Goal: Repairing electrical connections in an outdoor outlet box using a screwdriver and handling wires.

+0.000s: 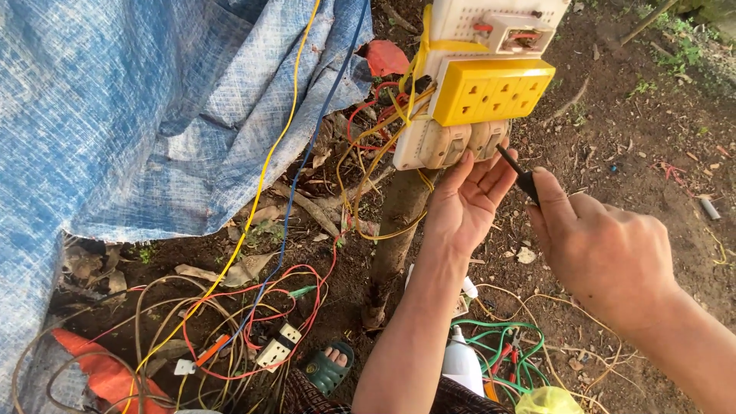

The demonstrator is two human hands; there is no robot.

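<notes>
— Head view: what is closest to the grip?
— The right hand (pixel 606 257) pinches a dark screwdriver (pixel 518 173) between thumb and fingers, tip slanting up-left.
— And the other hand?
— The left hand (pixel 466 201) sits just left of the tip, fingers spread and touching the underside of the white board (pixel 448 142).
— Beyond that?
— Just above the tip, a yellow socket block (pixel 491 90) is mounted on the board; red and yellow wires (pixel 376 130) spill out to its left.

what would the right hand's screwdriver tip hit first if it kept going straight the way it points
Most likely the row of beige switches at the board's lower edge, just under the yellow socket block. The right hand aims the screwdriver up-left at them; the left hand fingers sit alongside, and depth is unclear.
</notes>
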